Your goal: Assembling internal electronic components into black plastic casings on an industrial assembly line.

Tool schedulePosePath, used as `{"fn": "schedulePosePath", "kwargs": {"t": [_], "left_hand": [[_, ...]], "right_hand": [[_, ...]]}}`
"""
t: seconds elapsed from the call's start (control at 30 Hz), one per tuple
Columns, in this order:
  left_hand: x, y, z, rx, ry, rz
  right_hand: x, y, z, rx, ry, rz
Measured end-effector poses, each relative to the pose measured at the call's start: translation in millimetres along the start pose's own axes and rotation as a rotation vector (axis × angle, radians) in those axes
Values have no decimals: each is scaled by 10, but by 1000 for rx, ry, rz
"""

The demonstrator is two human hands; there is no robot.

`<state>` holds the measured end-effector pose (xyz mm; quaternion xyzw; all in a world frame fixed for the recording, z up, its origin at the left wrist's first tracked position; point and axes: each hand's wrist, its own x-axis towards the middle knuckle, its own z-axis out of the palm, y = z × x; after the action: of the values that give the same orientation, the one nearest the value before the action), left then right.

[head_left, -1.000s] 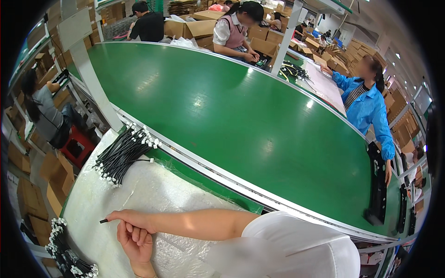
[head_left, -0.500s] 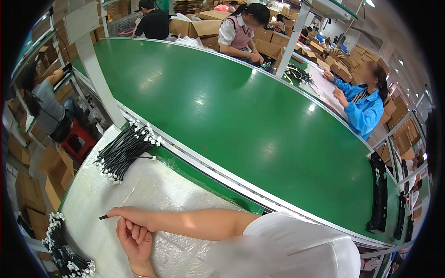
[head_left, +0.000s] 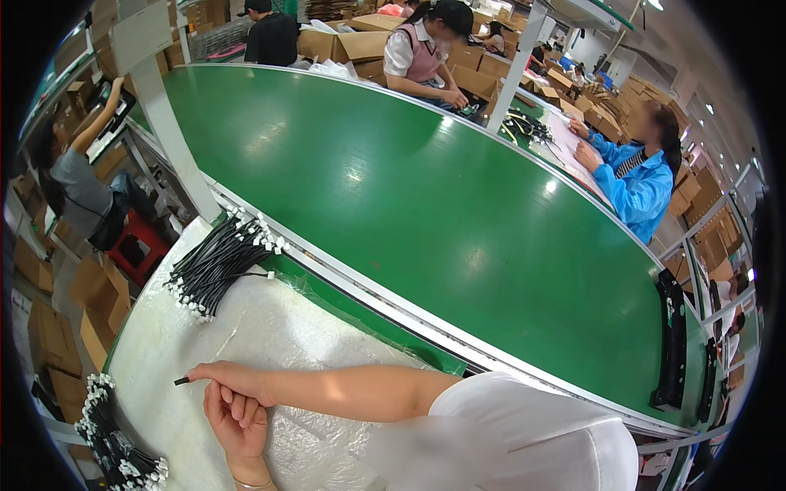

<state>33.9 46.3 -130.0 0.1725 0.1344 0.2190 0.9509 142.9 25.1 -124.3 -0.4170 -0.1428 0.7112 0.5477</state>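
Observation:
My right hand reaches in from the right over the white, film-covered work surface. A small black piece, like a short strip or sleeve, sticks out at its fingertips. Directly below, touching it, is my left hand, with its fingers curled in. Whatever the left fingers may hold is hidden. Beyond the hands lies a bundle of black cables with white connectors. A second bundle of such cables rests along the surface's left edge.
A green conveyor belt runs behind the surface, bordered by a metal rail. Long black housings stand on its right end. A white post rises at the left. Co-workers sit across the belt and beside a red stool.
My hands stay in nearly the same place, with the black piece at the right fingertips. The co-worker at the left has raised an arm. The person in blue has drawn their hands closer together.

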Motion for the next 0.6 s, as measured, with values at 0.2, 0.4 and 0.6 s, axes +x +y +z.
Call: {"fn": "schedulePosePath", "kwargs": {"t": [0.2,0.4,0.6], "left_hand": [[10,22,-47,-46,39,17],[-5,3,58,-88,153,4],[-8,7,-36,-34,-15,4]], "right_hand": [[34,8,15,-4,12,-24],[-4,-13,12,-16,2,5],[-38,-19,25,-10,15,-19]]}}
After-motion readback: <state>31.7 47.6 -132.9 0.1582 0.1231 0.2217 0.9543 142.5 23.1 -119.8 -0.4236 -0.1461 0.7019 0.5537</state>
